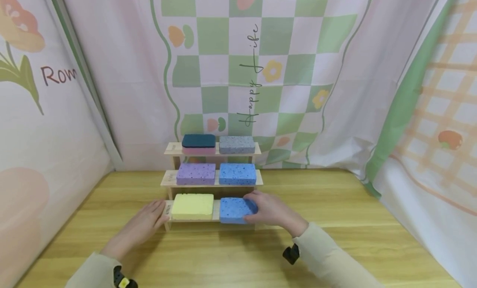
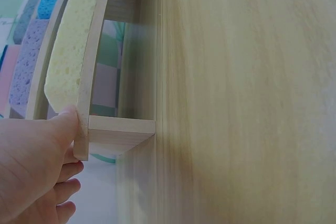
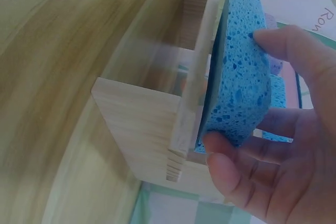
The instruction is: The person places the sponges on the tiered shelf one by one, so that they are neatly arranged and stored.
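A three-step wooden display rack (image 1: pixel 167 178) stands on the table, with sponges on its steps. My left hand (image 1: pixel 143 221) pinches the left end of the lowest step; in the left wrist view the thumb lies on its upper side and the other fingers (image 2: pixel 67 190) are beneath. Next to that hand is a yellow sponge (image 1: pixel 192 206). At the right end of the same step my right hand (image 1: pixel 273 211) grips a blue sponge (image 1: pixel 232 209) by its right side. The right wrist view shows that sponge (image 3: pixel 241 66) slightly tilted against the step's edge, between thumb and fingers.
On the middle step lie a purple sponge (image 1: pixel 196 174) and another blue sponge (image 1: pixel 237 174). The top step bears a pink sponge with a dark scouring layer (image 1: pixel 198 142) and a grey sponge (image 1: pixel 237 144). Printed cloth (image 1: pixel 290 72) hangs behind the wooden table (image 1: pixel 316 197) and at both sides.
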The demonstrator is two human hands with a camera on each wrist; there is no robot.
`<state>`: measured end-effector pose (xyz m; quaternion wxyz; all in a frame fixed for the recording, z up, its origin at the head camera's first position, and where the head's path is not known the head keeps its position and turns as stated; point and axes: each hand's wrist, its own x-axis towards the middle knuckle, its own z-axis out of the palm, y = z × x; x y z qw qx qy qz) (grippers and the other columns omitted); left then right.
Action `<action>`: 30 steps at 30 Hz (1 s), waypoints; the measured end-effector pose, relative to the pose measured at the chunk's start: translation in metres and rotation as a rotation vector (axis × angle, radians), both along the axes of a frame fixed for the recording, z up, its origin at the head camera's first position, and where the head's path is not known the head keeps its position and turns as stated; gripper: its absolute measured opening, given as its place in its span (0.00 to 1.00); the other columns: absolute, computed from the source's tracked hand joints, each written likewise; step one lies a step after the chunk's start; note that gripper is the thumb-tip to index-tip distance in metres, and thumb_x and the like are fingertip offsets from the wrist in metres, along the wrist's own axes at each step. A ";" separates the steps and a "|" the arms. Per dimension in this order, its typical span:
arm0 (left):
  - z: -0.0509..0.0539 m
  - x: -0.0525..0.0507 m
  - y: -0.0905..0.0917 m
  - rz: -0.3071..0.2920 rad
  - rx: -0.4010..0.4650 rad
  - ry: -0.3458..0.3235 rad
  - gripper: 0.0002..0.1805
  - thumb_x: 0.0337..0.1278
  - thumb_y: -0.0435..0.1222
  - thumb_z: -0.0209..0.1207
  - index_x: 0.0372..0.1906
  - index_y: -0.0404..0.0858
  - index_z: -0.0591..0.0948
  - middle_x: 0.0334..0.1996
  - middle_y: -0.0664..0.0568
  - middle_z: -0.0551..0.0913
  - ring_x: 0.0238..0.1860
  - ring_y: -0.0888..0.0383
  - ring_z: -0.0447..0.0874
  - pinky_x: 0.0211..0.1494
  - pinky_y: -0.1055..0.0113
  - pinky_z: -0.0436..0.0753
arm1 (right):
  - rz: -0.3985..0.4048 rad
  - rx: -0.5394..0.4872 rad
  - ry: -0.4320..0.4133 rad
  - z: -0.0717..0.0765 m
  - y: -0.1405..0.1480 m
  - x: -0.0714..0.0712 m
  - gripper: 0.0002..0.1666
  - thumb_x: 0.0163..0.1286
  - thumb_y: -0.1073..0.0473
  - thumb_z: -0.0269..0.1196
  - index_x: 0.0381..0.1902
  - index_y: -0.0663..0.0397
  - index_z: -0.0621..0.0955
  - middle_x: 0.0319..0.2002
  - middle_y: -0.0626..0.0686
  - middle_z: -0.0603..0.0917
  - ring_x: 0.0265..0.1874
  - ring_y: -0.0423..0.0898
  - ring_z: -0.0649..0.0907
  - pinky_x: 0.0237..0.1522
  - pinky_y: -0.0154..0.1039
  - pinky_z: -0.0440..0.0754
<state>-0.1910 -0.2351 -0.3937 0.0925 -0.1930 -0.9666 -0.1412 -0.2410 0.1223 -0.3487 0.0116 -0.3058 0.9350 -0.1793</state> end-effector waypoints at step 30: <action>-0.001 0.000 0.001 0.001 0.003 0.004 0.30 0.68 0.42 0.48 0.60 0.19 0.64 0.60 0.28 0.63 0.62 0.33 0.58 0.64 0.44 0.57 | 0.050 0.003 0.152 -0.010 -0.004 -0.006 0.29 0.57 0.47 0.67 0.52 0.58 0.79 0.53 0.59 0.76 0.47 0.53 0.79 0.48 0.46 0.78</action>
